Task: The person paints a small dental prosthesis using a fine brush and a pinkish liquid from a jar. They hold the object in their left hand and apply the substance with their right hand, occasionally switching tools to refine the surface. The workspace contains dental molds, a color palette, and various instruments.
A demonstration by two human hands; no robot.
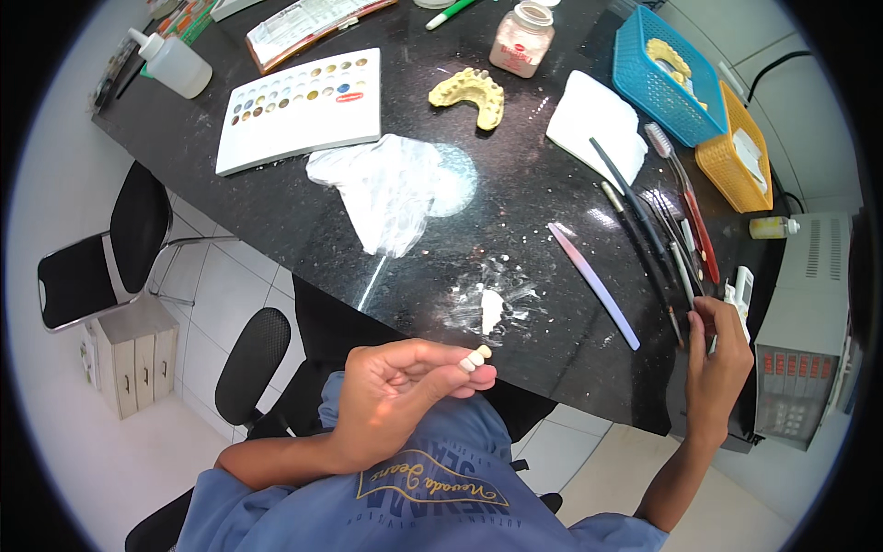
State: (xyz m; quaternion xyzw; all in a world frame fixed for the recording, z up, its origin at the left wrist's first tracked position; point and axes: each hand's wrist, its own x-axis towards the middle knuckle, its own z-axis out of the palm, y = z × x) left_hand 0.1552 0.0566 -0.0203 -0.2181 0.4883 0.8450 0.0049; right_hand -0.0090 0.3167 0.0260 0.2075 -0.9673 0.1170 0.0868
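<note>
My left hand (395, 391) is raised over the table's near edge, pinching a small piece of false teeth (474, 360), white with one yellowish tooth, between thumb and fingertips. At the right, my right hand (720, 354) has its fingertips closed on the lower end of a slim grey tool (682, 274); its tip is not clear. Beside it lie dark-handled brushes (635, 225) and a red-handled toothbrush (694, 216). A pink-and-lilac nail file (596, 287) rests between the hands. White powder (492, 311) is scattered just beyond my left hand.
A yellow dental cast (471, 95), a jar of pink powder (522, 39) and a folded white tissue (598, 124) stand farther back. Crumpled plastic (386, 189) lies by a white shade board (303, 110). Blue (658, 87) and yellow baskets (727, 166) line the right edge; a squeeze bottle (177, 64) is far left.
</note>
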